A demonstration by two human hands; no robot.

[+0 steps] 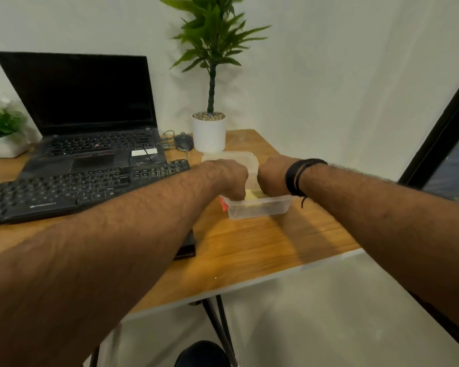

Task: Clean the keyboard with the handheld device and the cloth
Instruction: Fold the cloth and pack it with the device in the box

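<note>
— Where do we find the keyboard [72,185]?

— We see it lying flat on the wooden table [249,250], in front of the open laptop [90,115], well to the left of both hands and touched by neither.

— And the hands?

— We have both at a clear plastic container [257,207] on the right part of the table. The left hand [229,178] is curled over its near left rim, fingers bent downward into the tub. The right hand [272,178] is bent over the right side. We cannot tell what either grip has hold of; the fingertips are hidden behind the knuckles.

— What lies inside?

— We make out something pale yellow [252,194] between the hands, and a red piece [224,203] at the tub's left edge. Both are too blurred to name.

— Anything else?

— Behind the tub we see a lid or second container [239,157], a white potted plant [210,128] and a mouse [184,141]. A dark flat object [187,245] is mostly hidden under the left forearm. A black band [296,176] circles the right wrist.
</note>
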